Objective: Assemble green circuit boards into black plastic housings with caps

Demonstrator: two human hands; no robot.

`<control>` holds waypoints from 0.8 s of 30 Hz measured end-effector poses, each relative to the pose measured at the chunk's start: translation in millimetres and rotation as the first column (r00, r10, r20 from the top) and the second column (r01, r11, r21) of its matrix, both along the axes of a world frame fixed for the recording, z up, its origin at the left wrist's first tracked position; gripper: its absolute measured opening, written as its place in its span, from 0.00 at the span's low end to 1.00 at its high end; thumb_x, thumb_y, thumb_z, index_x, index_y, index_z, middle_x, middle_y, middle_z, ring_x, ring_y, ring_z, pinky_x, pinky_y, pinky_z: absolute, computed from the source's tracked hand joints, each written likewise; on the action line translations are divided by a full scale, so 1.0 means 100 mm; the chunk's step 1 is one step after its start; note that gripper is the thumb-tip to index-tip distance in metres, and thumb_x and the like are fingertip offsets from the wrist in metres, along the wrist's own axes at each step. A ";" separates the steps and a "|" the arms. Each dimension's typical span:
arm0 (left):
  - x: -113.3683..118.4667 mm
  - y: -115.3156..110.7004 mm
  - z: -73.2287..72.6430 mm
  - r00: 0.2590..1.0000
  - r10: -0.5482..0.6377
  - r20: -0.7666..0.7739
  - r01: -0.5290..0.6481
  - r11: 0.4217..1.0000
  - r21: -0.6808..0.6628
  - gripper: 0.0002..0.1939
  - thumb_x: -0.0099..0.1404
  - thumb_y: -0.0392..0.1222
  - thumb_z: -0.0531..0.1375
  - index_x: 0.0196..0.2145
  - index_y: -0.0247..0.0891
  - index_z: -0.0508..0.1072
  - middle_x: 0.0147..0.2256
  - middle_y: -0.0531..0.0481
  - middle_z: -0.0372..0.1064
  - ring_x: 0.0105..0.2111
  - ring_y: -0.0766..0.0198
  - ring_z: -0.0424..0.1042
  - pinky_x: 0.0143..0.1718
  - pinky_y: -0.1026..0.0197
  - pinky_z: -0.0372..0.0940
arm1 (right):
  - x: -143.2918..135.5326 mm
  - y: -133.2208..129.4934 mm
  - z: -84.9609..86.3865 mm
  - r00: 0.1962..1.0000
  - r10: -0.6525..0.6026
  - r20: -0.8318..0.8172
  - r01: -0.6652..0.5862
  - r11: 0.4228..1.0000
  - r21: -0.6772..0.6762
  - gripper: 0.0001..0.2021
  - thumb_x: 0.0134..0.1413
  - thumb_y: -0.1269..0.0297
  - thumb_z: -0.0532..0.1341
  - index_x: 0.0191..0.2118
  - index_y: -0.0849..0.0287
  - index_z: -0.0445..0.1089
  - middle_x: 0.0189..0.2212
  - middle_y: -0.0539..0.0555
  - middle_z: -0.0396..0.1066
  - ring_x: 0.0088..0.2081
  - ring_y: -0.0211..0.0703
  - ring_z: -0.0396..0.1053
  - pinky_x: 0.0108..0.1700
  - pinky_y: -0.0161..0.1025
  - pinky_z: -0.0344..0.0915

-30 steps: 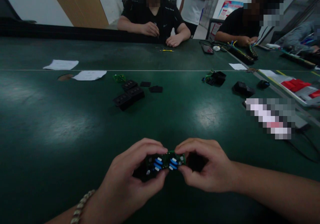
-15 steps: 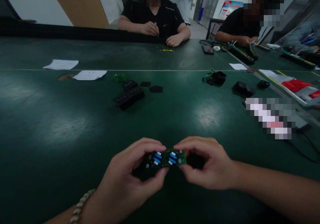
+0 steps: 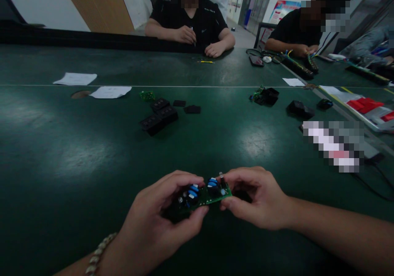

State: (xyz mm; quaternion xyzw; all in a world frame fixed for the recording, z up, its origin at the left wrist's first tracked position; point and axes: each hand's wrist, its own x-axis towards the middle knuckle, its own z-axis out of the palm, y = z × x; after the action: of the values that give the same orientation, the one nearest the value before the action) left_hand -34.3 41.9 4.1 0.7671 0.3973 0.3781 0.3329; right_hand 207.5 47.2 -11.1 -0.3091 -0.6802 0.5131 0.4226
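Between my two hands is a small green circuit board (image 3: 205, 196), held above the table near its front. Blue, black and white components stand up from its top face. My left hand (image 3: 168, 208) grips the board's left end, fingers along the far edge and thumb at the near edge. At the right end, my right hand (image 3: 257, 198) pinches the board between thumb and fingers. The board tilts, its right end a little higher. My fingers cover parts of both ends.
Black plastic housings (image 3: 159, 117), flat black pieces (image 3: 192, 109) and another green board (image 3: 147, 95) lie ahead to the left. Further right are more black parts (image 3: 268, 97) and a pixelated device (image 3: 334, 146) with a cable. Paper sheets (image 3: 110, 92) lie left. Co-workers (image 3: 191, 21) sit across the green table.
The circuit board has been tipped between my hands, so its components now show more from the side and its near edge is visible. My hands have hardly shifted.
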 end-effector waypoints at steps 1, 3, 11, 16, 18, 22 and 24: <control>0.00 0.00 0.00 1.000 -0.001 0.000 0.001 1.000 0.001 0.21 0.60 0.29 0.67 0.49 0.47 0.76 0.41 0.53 0.81 0.36 0.63 0.83 0.36 0.65 0.78 | 0.00 0.00 0.00 1.000 0.001 -0.002 -0.001 1.000 0.001 0.09 0.58 0.68 0.69 0.44 0.64 0.77 0.28 0.54 0.79 0.26 0.38 0.75 0.28 0.34 0.74; 0.00 0.00 0.01 1.000 0.003 0.005 -0.003 1.000 -0.002 0.21 0.60 0.29 0.68 0.49 0.47 0.76 0.41 0.53 0.81 0.36 0.63 0.83 0.36 0.65 0.78 | 0.00 0.00 0.01 1.000 0.005 -0.002 -0.005 1.000 -0.001 0.09 0.59 0.68 0.69 0.45 0.64 0.77 0.28 0.54 0.79 0.25 0.38 0.75 0.28 0.34 0.74; 0.01 0.00 0.01 1.000 0.011 -0.004 -0.011 1.000 -0.017 0.22 0.60 0.29 0.67 0.49 0.49 0.76 0.41 0.56 0.81 0.36 0.65 0.83 0.38 0.67 0.77 | 0.02 0.01 -0.01 1.000 0.014 0.013 -0.014 1.000 0.017 0.11 0.58 0.68 0.70 0.46 0.65 0.77 0.28 0.55 0.80 0.25 0.39 0.76 0.27 0.33 0.74; 0.00 0.00 0.02 1.000 0.014 -0.003 -0.014 1.000 -0.014 0.22 0.60 0.29 0.67 0.49 0.49 0.76 0.41 0.56 0.81 0.36 0.65 0.83 0.37 0.68 0.77 | 0.02 0.01 -0.01 1.000 0.012 0.012 -0.012 1.000 0.028 0.11 0.58 0.68 0.70 0.46 0.65 0.77 0.28 0.55 0.80 0.25 0.39 0.77 0.27 0.33 0.74; 0.01 0.00 0.02 1.000 0.014 -0.015 -0.014 1.000 -0.001 0.22 0.60 0.29 0.67 0.49 0.48 0.76 0.41 0.56 0.81 0.36 0.66 0.83 0.37 0.67 0.77 | 0.02 0.01 0.00 1.000 0.012 0.020 -0.013 1.000 0.028 0.11 0.58 0.69 0.70 0.46 0.65 0.77 0.28 0.55 0.80 0.25 0.39 0.77 0.27 0.33 0.74; 0.02 0.01 0.02 1.000 0.009 -0.011 -0.009 1.000 0.005 0.21 0.60 0.29 0.67 0.48 0.48 0.76 0.41 0.55 0.81 0.36 0.64 0.83 0.37 0.66 0.77 | 0.01 0.01 -0.01 1.000 0.011 0.024 -0.012 0.999 0.042 0.11 0.58 0.68 0.70 0.46 0.64 0.77 0.27 0.54 0.80 0.25 0.38 0.77 0.27 0.33 0.74; 0.01 0.01 0.01 1.000 0.008 -0.010 -0.008 1.000 0.005 0.21 0.60 0.30 0.67 0.49 0.48 0.76 0.41 0.54 0.81 0.36 0.64 0.83 0.37 0.65 0.78 | 0.01 0.01 -0.02 1.000 0.004 0.015 -0.005 0.999 0.049 0.12 0.58 0.68 0.70 0.47 0.64 0.77 0.27 0.54 0.80 0.24 0.38 0.76 0.26 0.32 0.74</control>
State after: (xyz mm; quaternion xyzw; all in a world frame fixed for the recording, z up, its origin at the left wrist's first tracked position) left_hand -32.9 42.8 5.5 0.7681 0.4009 0.3766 0.3278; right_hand 208.8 48.4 -12.8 -0.3009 -0.6966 0.4947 0.4237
